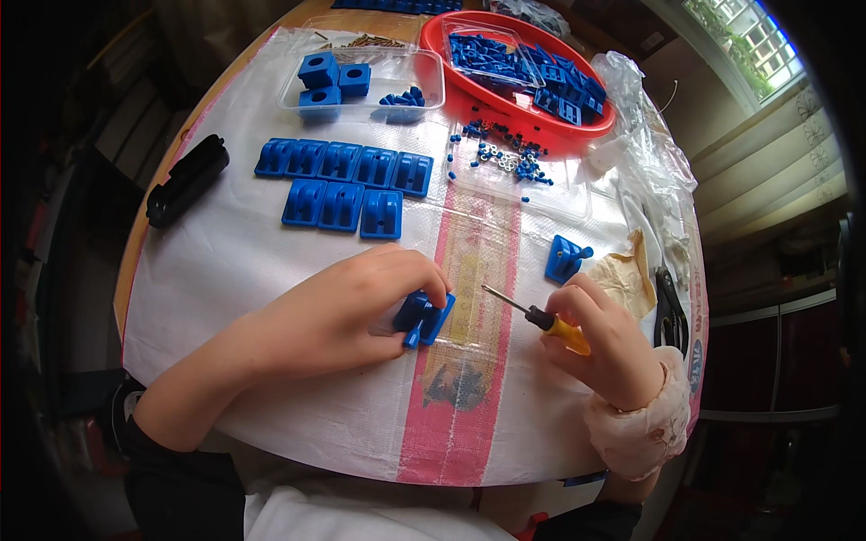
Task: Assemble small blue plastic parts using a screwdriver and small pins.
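Blue part (424,317) sits on the white sheet (253,270), pinned under the left hand's (347,311) curled fingers. Right hand (604,347) grips a screwdriver (539,317), tip aimed at the part. Beyond lie more blue plates (347,180), a clear tray (361,81) and a red bowl (523,68).

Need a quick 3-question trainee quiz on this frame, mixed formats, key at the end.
1. True or false: the right hand holds a screwdriver with a yellow grip.
2. The left hand presses down on: A) black case B) blue plastic part C) pliers
3. How many flat blue plates lie in the two rows beyond the left hand?

Key: 1 true; 2 B; 3 eight, five in the far row, three in the near one.
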A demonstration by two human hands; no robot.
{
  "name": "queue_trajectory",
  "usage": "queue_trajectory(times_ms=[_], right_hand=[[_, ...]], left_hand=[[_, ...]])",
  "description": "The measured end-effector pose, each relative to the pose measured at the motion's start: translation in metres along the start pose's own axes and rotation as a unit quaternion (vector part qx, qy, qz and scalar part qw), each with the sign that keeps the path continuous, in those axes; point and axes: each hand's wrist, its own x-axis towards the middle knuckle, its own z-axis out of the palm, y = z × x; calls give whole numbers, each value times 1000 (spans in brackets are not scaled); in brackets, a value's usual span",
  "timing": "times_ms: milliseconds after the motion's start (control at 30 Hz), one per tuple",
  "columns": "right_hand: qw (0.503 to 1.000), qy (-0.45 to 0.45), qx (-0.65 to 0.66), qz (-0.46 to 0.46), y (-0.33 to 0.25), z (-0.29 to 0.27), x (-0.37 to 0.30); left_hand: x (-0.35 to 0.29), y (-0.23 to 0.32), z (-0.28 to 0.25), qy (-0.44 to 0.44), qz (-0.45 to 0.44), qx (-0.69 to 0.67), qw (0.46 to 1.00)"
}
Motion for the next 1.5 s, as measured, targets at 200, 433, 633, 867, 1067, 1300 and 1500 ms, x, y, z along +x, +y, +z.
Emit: queue_trajectory(times_ms=[200,433,633,867,1067,1300,1500], right_hand=[[995,-54,84,-5,-10,9,2],[994,-52,94,-21,-10,14,2],[994,-61,86,-19,-9,14,2],[994,-69,85,-13,-10,10,2],[994,-68,86,-11,-9,12,3],[994,-58,95,-22,-8,13,3],[994,-58,86,-18,-9,13,3]], left_hand=[[0,-3,-1,4,26,7,1000],[0,-5,-1,6,17,-2,1000],[1,-6,0,4,26,9,1000],[1,-7,-1,3,29,9,1000],[0,-6,-2,6,30,12,999],[0,-6,-2,5,17,-1,1000],[-3,-2,-2,27,4,12,1000]])
